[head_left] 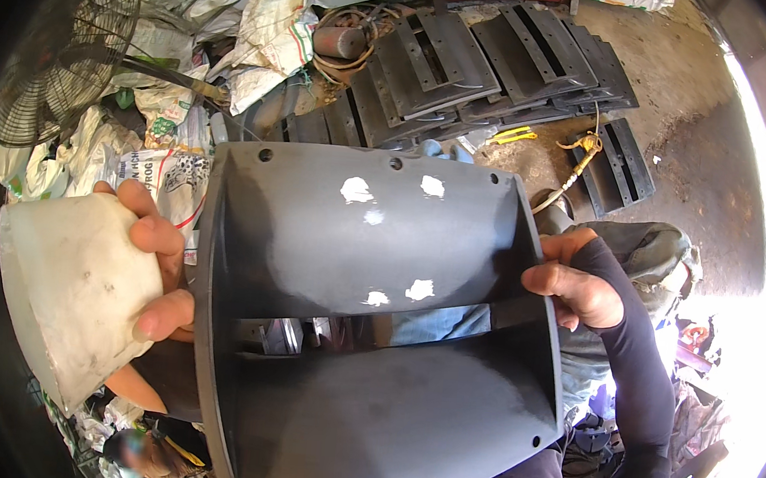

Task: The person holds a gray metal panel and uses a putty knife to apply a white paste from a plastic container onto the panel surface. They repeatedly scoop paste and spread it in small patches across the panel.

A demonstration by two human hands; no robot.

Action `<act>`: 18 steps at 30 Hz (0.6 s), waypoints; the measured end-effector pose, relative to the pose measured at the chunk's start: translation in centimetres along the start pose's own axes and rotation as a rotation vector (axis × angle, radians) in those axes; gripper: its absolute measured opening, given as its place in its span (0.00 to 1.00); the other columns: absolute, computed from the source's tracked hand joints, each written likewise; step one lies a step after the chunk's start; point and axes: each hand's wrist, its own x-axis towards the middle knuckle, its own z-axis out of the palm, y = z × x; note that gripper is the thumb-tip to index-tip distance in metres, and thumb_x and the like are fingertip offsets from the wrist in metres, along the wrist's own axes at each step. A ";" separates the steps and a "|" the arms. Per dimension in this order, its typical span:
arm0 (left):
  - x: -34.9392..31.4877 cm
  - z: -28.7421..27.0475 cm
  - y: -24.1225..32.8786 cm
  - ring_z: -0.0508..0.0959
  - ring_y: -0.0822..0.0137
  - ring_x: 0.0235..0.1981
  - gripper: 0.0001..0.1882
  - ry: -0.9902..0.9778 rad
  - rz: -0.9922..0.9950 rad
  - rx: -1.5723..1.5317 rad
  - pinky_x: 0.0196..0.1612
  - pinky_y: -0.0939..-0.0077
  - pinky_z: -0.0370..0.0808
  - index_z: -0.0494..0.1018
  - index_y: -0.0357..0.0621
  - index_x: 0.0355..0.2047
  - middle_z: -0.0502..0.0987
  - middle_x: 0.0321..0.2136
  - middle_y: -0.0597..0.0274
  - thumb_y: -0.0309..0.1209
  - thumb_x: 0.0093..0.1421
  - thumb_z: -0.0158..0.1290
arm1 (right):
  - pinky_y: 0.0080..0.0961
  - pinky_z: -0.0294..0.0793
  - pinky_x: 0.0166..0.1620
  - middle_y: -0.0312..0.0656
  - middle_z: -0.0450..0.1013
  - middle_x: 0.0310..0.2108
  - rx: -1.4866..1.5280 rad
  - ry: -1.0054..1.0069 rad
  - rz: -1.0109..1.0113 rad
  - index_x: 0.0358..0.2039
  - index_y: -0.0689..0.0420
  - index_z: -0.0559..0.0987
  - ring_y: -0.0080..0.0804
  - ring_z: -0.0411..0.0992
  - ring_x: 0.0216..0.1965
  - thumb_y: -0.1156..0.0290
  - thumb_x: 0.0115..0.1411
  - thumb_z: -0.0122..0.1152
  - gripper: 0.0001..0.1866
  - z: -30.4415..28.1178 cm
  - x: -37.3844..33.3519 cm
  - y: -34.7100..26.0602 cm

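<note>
The left hand [161, 240] clamps an off-white, curved, plastic-looking sheet [79, 276] at left, thumb nearer than fingers; the right hand [589, 295], fingers curled, grips the central dark-grey, open-framed casing's [309, 255] right edge.

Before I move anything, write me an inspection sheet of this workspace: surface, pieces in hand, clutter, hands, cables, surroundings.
Surface: brown floor, darkly stained in places.
Pieces in hand: black housing with white patches inside; pale curved piece.
Clutter: pale sacks; stacked black parts.
Left hand: holds the pale curved piece beside the housing's left wall.
Right hand: grips the housing's right edge.
Cables: hose with yellow fitting near the stacked parts; coiled line by the sacks.
Surroundings: fan at left, glare at right.
</note>
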 end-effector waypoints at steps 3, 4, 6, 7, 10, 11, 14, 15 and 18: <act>0.7 0.5 -0.1 0.61 0.63 0.65 0.25 -0.015 -0.088 -0.068 0.45 0.53 0.74 0.63 0.56 0.66 0.59 0.68 0.67 0.44 0.72 0.35 | 0.17 0.59 0.14 0.36 0.68 0.13 -0.033 -0.010 0.031 0.26 0.67 0.77 0.19 0.64 0.10 0.70 0.53 0.56 0.11 -0.6 0.0 0.0; 1.0 0.7 -0.5 0.61 0.63 0.65 0.25 -0.031 -0.074 -0.039 0.46 0.53 0.74 0.64 0.57 0.66 0.60 0.68 0.68 0.45 0.72 0.35 | 0.19 0.60 0.15 0.36 0.68 0.14 -0.052 -0.030 0.050 0.28 0.67 0.78 0.20 0.64 0.11 0.69 0.55 0.55 0.11 -0.9 0.0 -0.1; 1.7 1.3 -1.4 0.61 0.62 0.65 0.24 -0.031 -0.061 -0.063 0.47 0.52 0.74 0.64 0.58 0.66 0.60 0.68 0.68 0.44 0.72 0.35 | 0.21 0.59 0.17 0.36 0.68 0.13 -0.100 -0.017 0.056 0.29 0.66 0.78 0.21 0.64 0.12 0.68 0.55 0.55 0.12 -1.4 -0.2 0.0; 2.0 1.6 -2.0 0.61 0.61 0.65 0.24 -0.040 -0.068 -0.092 0.48 0.51 0.74 0.64 0.59 0.66 0.60 0.68 0.68 0.44 0.72 0.35 | 0.21 0.59 0.17 0.36 0.68 0.13 -0.123 -0.005 0.045 0.28 0.66 0.78 0.21 0.64 0.12 0.67 0.55 0.55 0.13 -1.6 -0.3 0.1; 2.0 2.3 -4.8 0.61 0.53 0.64 0.24 -0.060 0.066 -0.173 0.52 0.49 0.72 0.63 0.61 0.66 0.58 0.69 0.67 0.44 0.73 0.34 | 0.21 0.58 0.17 0.36 0.67 0.11 -0.173 0.071 0.011 0.24 0.66 0.78 0.21 0.64 0.12 0.65 0.52 0.58 0.14 -1.9 -0.7 0.3; 1.8 2.4 -5.7 0.61 0.50 0.64 0.24 -0.006 0.135 -0.230 0.53 0.47 0.72 0.63 0.62 0.66 0.58 0.69 0.67 0.44 0.73 0.33 | 0.21 0.58 0.17 0.36 0.67 0.11 -0.188 0.093 0.015 0.24 0.65 0.79 0.21 0.64 0.12 0.65 0.52 0.58 0.14 -2.0 -0.7 0.5; 1.3 2.1 -6.6 0.59 0.45 0.64 0.24 -0.061 0.096 -0.292 0.55 0.46 0.71 0.61 0.64 0.67 0.57 0.69 0.65 0.44 0.73 0.33 | 0.20 0.57 0.17 0.35 0.67 0.12 -0.266 0.168 0.018 0.25 0.65 0.79 0.20 0.63 0.12 0.64 0.52 0.59 0.14 -2.2 -0.9 0.7; 1.1 1.9 -6.5 0.59 0.43 0.64 0.24 -0.084 0.058 -0.303 0.55 0.45 0.71 0.60 0.64 0.68 0.56 0.69 0.65 0.45 0.73 0.33 | 0.20 0.57 0.17 0.35 0.68 0.12 -0.248 0.147 0.000 0.25 0.65 0.79 0.20 0.63 0.12 0.64 0.52 0.59 0.14 -2.2 -1.0 0.8; 0.6 1.3 -6.7 0.56 0.44 0.65 0.25 -0.104 0.112 -0.228 0.54 0.44 0.71 0.58 0.64 0.69 0.54 0.70 0.63 0.45 0.73 0.33 | 0.20 0.57 0.18 0.35 0.68 0.13 -0.243 0.159 -0.013 0.25 0.65 0.79 0.20 0.63 0.13 0.63 0.53 0.60 0.14 -2.1 -1.2 1.0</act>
